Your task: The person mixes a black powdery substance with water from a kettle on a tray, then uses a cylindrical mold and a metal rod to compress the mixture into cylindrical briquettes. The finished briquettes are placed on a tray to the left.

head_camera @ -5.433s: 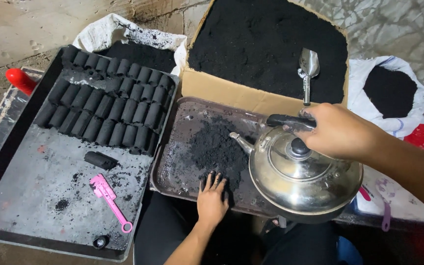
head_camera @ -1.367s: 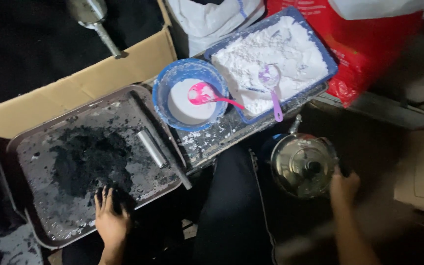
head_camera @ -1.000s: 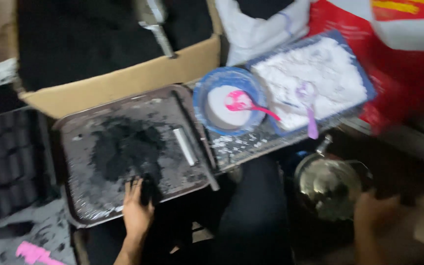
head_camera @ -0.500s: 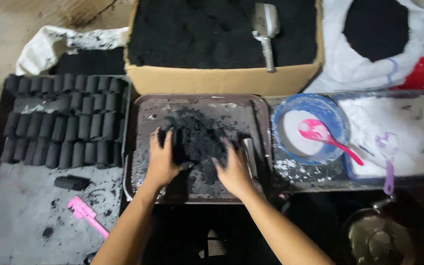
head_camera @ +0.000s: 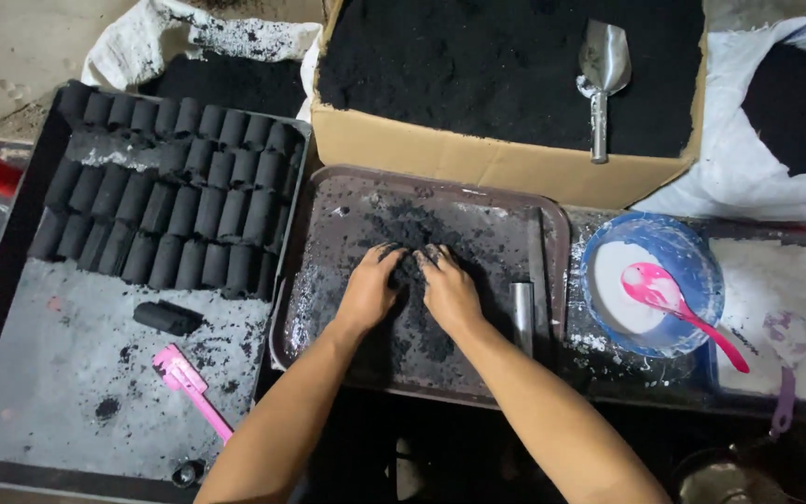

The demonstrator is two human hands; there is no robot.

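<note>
Head view: the left hand (head_camera: 368,291) and right hand (head_camera: 450,292) lie side by side, palms down, in the pile of black powder (head_camera: 412,252) at the middle of the dark metal tray (head_camera: 328,224) — fingers spread and pressed into it, clamped on nothing. A short metal tube (head_camera: 521,315) lies near the tray's right edge. Past that edge sits a blue bowl (head_camera: 673,247) with a pink spoon (head_camera: 678,303). Left of the tray, rows of black briquettes (head_camera: 170,196) fill a larger tray's far end.

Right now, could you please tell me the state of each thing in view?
Left hand: pressed into black powder.
Right hand: pressed into same powder.
Tray: dusted black.
Box: open, full.
Scoop: lying on box's powder.
Bowl: holds white powder, pink spoon.
</note>
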